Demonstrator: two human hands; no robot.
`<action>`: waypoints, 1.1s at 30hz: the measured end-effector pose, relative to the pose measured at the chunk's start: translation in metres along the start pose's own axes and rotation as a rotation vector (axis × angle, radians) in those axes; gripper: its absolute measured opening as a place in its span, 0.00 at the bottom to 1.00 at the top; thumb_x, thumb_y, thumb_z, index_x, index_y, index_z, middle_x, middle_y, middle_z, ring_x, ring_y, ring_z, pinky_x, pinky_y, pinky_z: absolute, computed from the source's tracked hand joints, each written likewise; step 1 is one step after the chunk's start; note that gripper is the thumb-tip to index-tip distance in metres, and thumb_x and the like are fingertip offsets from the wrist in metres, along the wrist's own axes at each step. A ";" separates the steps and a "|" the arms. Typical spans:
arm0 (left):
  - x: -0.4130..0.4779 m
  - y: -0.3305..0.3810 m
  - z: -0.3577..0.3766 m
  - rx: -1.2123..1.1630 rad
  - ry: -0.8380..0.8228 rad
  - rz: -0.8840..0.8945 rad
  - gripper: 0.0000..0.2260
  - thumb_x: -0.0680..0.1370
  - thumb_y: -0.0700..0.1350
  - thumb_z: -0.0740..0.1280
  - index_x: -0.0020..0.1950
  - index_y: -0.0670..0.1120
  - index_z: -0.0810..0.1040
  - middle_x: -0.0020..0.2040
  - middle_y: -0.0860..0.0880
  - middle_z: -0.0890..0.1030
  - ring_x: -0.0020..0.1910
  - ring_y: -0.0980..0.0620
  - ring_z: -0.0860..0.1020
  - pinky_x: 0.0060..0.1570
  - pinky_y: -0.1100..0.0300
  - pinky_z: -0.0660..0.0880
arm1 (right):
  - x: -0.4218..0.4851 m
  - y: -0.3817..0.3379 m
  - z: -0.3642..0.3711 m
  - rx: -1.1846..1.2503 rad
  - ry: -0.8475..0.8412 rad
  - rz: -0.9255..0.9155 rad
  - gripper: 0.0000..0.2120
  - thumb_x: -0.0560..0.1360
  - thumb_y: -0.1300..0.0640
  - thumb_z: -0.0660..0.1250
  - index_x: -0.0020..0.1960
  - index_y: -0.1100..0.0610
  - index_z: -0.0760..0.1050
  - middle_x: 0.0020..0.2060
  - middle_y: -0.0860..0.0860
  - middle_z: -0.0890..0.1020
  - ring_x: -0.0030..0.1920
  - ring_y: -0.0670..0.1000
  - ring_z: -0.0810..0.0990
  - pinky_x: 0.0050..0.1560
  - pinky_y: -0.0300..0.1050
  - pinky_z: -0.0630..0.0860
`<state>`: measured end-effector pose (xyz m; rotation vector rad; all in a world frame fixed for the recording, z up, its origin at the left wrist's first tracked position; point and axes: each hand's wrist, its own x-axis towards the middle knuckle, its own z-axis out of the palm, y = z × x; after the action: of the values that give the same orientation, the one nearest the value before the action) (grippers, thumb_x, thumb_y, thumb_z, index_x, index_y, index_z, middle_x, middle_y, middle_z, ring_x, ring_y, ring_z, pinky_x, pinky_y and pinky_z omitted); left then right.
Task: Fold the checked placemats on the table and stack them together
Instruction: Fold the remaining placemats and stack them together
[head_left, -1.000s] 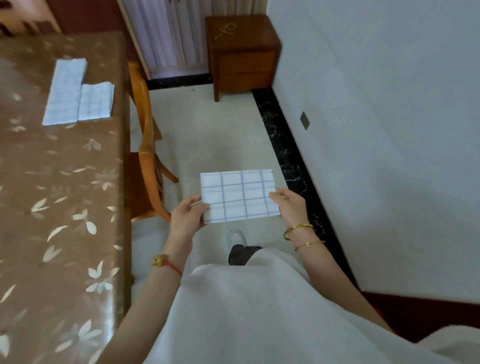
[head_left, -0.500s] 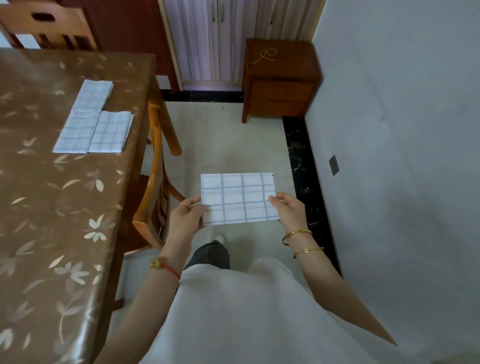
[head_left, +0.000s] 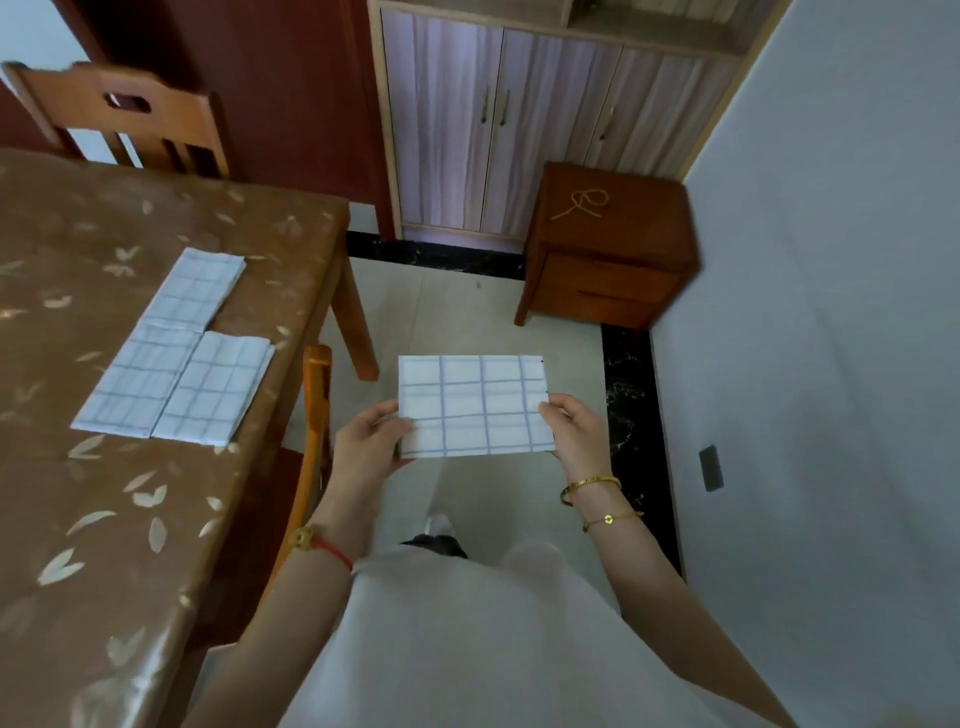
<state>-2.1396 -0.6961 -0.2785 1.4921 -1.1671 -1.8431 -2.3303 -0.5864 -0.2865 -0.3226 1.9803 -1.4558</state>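
Folded placemat (head_left: 475, 408) pinched at its short ends by left hand (head_left: 366, 447) and right hand (head_left: 574, 434), long axis across frame centre. Stack (head_left: 176, 351) on table (head_left: 104, 519) at left of frame (nearer left hand).

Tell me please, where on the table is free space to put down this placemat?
Bare tabletop lies nearer you, below the two folded placemats, and left of them. The narrow strip between those placemats and the table's right edge is crowded.
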 end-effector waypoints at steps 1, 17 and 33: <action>0.014 0.011 0.002 -0.015 0.010 0.002 0.12 0.79 0.37 0.65 0.62 0.42 0.78 0.56 0.43 0.82 0.55 0.45 0.82 0.44 0.59 0.81 | 0.018 -0.009 0.008 -0.009 -0.005 -0.016 0.04 0.77 0.61 0.66 0.50 0.58 0.79 0.35 0.45 0.77 0.36 0.41 0.74 0.37 0.32 0.69; 0.171 0.099 -0.003 -0.074 0.284 0.011 0.07 0.78 0.37 0.67 0.51 0.47 0.82 0.49 0.46 0.83 0.46 0.50 0.81 0.46 0.57 0.77 | 0.206 -0.087 0.141 -0.083 -0.268 -0.026 0.04 0.77 0.64 0.66 0.48 0.59 0.80 0.40 0.50 0.81 0.42 0.48 0.78 0.42 0.38 0.74; 0.272 0.153 -0.012 -0.436 0.869 -0.046 0.10 0.78 0.36 0.66 0.48 0.51 0.81 0.44 0.48 0.84 0.43 0.47 0.80 0.47 0.49 0.78 | 0.363 -0.181 0.340 -0.452 -0.930 -0.144 0.08 0.74 0.64 0.68 0.39 0.53 0.79 0.39 0.51 0.83 0.43 0.51 0.80 0.48 0.47 0.76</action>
<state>-2.2253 -0.9964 -0.2928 1.7524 -0.2948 -1.1240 -2.4241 -1.1069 -0.3071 -1.1243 1.4705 -0.6759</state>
